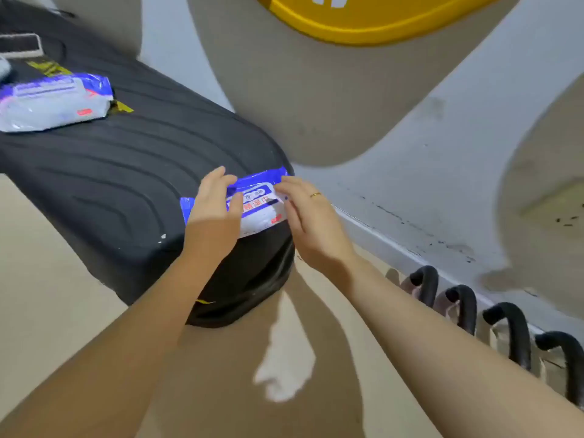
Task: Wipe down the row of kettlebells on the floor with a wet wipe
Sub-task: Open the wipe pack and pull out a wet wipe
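Head view, looking down at a gym floor [63,279]. A large black tyre [126,172] lies on its side at the left and serves as the surface for two packs of wet wipes.

The near pack [257,203], blue and white with red print, rests at the right end of the tyre's tread. The left hand [215,213] holds this pack at its left end, fingers laid over the top and thumb pressed on the label. The right hand [311,222] meets the pack at its right end; its fingertips pinch at the edge of the label flap, and a gold ring [315,194] sits on one finger. Whether the flap is already lifted cannot be told. Both forearms reach in from the near edge.

The second pack [53,101], of the same colours, lies far left on the tyre, well apart from both hands.

Four black kettlebell handles [518,333] show at the near right, set in a row on the floor just beside the base of the pale wall [426,191]; the bodies of the kettlebells are largely hidden or cut off by the frame. They stand apart from both hands.

A yellow curved shape [363,23] is seen at the far top, on the wall.
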